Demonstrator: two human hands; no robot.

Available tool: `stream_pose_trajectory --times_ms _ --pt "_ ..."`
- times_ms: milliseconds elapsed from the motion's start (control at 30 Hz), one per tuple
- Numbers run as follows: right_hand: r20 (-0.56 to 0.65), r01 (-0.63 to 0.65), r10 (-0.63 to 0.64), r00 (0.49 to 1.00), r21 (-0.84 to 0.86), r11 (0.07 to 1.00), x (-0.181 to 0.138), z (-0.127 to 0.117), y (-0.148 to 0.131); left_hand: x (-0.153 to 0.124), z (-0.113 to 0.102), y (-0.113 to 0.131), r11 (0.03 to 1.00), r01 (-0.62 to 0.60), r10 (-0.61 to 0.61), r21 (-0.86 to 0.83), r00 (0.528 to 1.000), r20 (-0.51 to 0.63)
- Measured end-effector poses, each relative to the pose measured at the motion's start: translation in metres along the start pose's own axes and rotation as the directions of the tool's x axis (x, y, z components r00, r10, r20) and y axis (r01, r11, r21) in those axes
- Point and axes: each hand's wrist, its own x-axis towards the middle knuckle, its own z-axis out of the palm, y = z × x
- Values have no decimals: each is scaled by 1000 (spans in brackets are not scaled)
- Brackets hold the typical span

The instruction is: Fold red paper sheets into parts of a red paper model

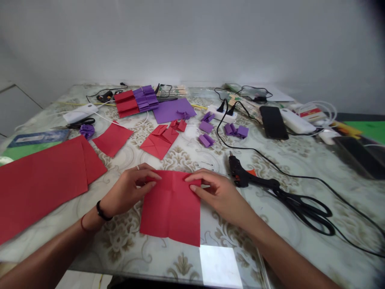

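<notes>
A square sheet of red paper [171,212] with a vertical crease down its middle is held over the front of the table. My left hand [132,186] pinches its upper left corner between thumb and fingers. On the other side, my right hand [215,192] grips the upper right corner in the same way. Just beyond the sheet lies a folded red paper piece [159,142]. A black glue gun [248,174] rests to the right of my right hand, with black-handled scissors [306,208] close by it.
Large red sheets [42,180] cover the left side. Several small purple folded pieces [206,140] lie behind, near a white power strip [224,114]. A black cable [288,174] runs across the right side, past a phone [273,122]. A wall [192,44] stands behind the table.
</notes>
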Motion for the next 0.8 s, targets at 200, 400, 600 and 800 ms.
stream_pose_trajectory --times_ms 200,400,600,800 --pt "27 62 -59 998 -144 988 1 7 12 -2 3 -1 978 -65 63 198 998 13" --pt "52 275 -279 959 -412 869 -1 1 10 -1 3 -3 952 -65 58 299 998 34" --pt "308 367 -262 915 -361 857 -6 -11 -3 -1 3 -6 935 -73 62 348 997 44" --pt "484 395 -214 848 -309 865 -13 -17 -3 -1 2 -10 920 -68 54 386 997 48"
